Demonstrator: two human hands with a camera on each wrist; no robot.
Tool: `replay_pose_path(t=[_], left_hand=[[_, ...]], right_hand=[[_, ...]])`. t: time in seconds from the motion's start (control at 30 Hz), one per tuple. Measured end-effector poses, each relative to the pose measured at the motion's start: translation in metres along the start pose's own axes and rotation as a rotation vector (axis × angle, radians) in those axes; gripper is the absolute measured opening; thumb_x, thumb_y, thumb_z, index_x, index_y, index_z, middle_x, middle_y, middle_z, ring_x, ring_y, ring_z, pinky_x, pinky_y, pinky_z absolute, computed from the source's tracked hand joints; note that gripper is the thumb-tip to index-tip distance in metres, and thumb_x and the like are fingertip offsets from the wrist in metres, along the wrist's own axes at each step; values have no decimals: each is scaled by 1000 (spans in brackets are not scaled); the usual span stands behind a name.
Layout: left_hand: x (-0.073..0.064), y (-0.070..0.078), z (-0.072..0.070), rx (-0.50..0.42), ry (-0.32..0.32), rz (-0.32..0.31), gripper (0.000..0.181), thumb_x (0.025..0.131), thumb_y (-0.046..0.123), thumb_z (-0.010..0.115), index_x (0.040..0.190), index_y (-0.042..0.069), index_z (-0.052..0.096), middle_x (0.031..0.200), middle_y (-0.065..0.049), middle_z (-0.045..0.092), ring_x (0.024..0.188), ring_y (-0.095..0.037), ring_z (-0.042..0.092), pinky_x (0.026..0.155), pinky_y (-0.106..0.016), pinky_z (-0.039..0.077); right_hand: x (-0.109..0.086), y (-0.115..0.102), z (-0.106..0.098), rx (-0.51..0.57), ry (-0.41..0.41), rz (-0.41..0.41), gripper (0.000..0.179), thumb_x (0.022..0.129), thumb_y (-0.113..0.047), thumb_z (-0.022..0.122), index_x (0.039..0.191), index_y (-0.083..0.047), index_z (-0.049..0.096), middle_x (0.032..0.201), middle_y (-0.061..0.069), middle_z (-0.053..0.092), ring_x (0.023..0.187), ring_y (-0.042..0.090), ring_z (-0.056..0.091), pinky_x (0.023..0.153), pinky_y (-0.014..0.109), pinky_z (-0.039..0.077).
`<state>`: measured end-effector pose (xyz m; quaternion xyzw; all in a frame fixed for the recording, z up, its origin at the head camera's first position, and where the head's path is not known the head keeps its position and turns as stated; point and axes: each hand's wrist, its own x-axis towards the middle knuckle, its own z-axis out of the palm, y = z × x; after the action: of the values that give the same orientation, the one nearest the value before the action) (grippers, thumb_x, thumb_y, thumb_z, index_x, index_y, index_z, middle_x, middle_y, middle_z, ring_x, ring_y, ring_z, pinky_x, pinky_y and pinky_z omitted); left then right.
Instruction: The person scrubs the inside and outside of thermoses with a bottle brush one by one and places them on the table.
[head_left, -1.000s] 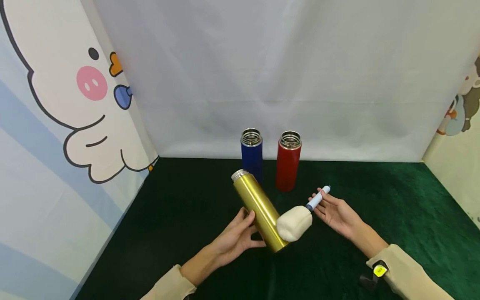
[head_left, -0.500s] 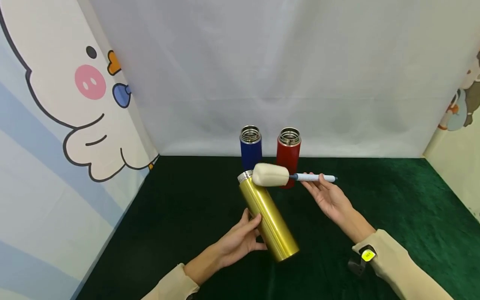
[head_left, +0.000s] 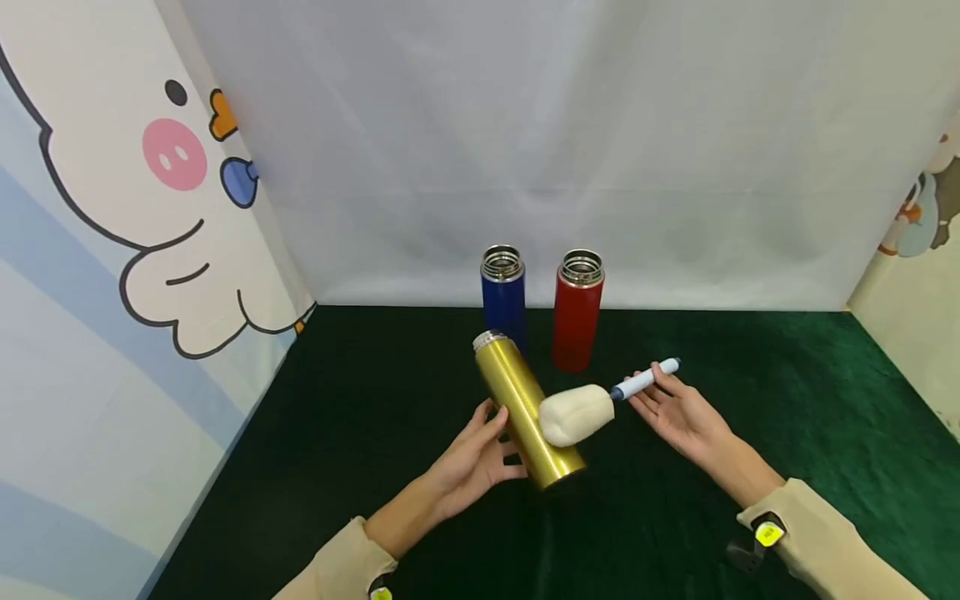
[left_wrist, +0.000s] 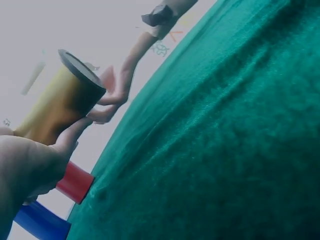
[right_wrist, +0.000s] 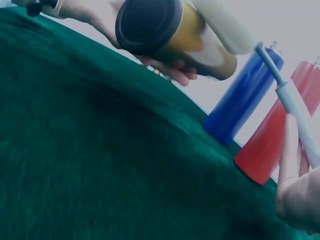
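Holding a gold bottle [head_left: 521, 398] in the left hand [head_left: 474, 458], at 5 o'clock from the head view's centre, with thumb on the near side and fingers curling round the far side, spread to the bottle's width. Tilting this bottle above a green cloth [head_left: 787, 400], neck toward 11 o'clock, base toward 5 o'clock. Pinching the handle [head_left: 636, 384] of a sponge brush [head_left: 603, 402] between thumb and fingertips of the right hand [head_left: 690, 421], at 3 o'clock from the gold bottle, narrowing the grip to the slim handle. Pointing the white sponge head [head_left: 573, 415] toward 8 o'clock, across the gold bottle's lower body in the head view; leaving contact between these 2 impossible to tell.

Exposing, in the right wrist view, the gold bottle's dark round base [right_wrist: 149, 24] and the brush's thin blue stem [right_wrist: 270, 63]; hiding the former and shortening the latter in the head view. Presenting the base again in the left wrist view, at 10 o'clock from centre. Including only in the head view a cartoon figure [head_left: 112, 167] at 10 o'clock.

Featuring upright on the cloth a blue bottle [head_left: 503, 308] at 12 o'clock and a red bottle [head_left: 576, 329] at 1 o'clock from the gold bottle, near each other yet apart. Displaying steel inner walls at these 2 uncapped mouths, fading into shadow; concealing any contents in all 3 bottles.
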<state>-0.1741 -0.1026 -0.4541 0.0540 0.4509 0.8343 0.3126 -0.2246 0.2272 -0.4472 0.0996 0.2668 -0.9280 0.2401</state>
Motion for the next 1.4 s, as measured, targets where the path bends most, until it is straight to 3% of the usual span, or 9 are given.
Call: replay_pose_path(t=[0.17, 0.37, 0.5, 0.63, 0.77, 0.93, 1.03, 1.2, 1.4], left_hand=[[2, 2, 3, -34, -7, -22, 59, 110, 44, 39, 158, 30, 8, 152, -8, 38, 134, -25, 48, 114, -55, 42], [2, -3, 10, -12, 9, -11, 58, 109, 39, 45, 156, 32, 12, 138, -4, 48, 127, -23, 53, 104, -50, 47], [1, -6, 12, -14, -11, -23, 60, 109, 36, 45, 156, 36, 7, 143, -7, 44, 130, -26, 49, 106, -51, 46], [1, -9, 12, 19, -22, -46, 61, 109, 33, 47, 158, 32, 11, 145, -9, 46, 131, -26, 50, 110, -50, 44], [2, -9, 10, 93, -24, -45, 56, 108, 33, 49, 157, 25, 24, 142, -8, 52, 126, -24, 58, 108, -48, 47], [2, -7, 6, 88, -25, -20, 56, 109, 31, 48, 158, 26, 22, 151, -11, 46, 131, -26, 57, 110, -55, 47], [1, -3, 4, 54, -24, 4, 54, 110, 33, 45, 156, 25, 19, 151, -8, 45, 131, -24, 57, 108, -51, 49], [3, 2, 3, -16, 3, 30, 51, 109, 41, 44, 152, 26, 22, 138, 1, 52, 122, -18, 60, 99, -42, 54], [6, 0, 6, -62, 49, 58, 48, 109, 35, 46, 151, 28, 24, 135, 1, 51, 123, -18, 57, 99, -42, 54]], right_hand=[[-2, -1, -10, -63, -57, 39, 20, 109, -22, 45, 116, -19, 64, 113, 5, 63, 105, 16, 68, 93, 29, 59], [4, 1, -11, -162, -137, 65, 28, 111, -22, 39, 120, -17, 65, 112, 4, 66, 105, 16, 70, 95, 28, 58], [7, 1, -1, 10, -50, 34, 21, 108, -18, 46, 128, -16, 52, 114, 9, 67, 106, 21, 71, 103, 29, 54], [13, 1, 12, 201, 9, -10, 56, 105, -16, 51, 154, -27, 24, 119, 12, 65, 124, 23, 65, 118, 27, 38], [16, 2, 20, 271, 19, -16, 73, 105, -16, 52, 160, -33, 8, 122, 14, 63, 142, 19, 49, 122, 26, 28], [10, 4, 13, 184, 44, 54, 40, 106, -17, 50, 143, -25, 36, 119, 11, 64, 114, 25, 69, 117, 27, 40], [4, 4, 4, 118, 27, 67, 18, 107, -17, 47, 125, -18, 51, 118, 8, 61, 104, 24, 70, 110, 29, 49], [-4, -1, -9, 72, -31, 80, 18, 108, -17, 48, 118, -13, 62, 120, 7, 58, 107, 20, 68, 104, 27, 53], [-3, -6, -13, -37, -75, 72, 23, 110, -21, 42, 120, -12, 61, 115, 7, 60, 106, 17, 67, 99, 28, 56]])
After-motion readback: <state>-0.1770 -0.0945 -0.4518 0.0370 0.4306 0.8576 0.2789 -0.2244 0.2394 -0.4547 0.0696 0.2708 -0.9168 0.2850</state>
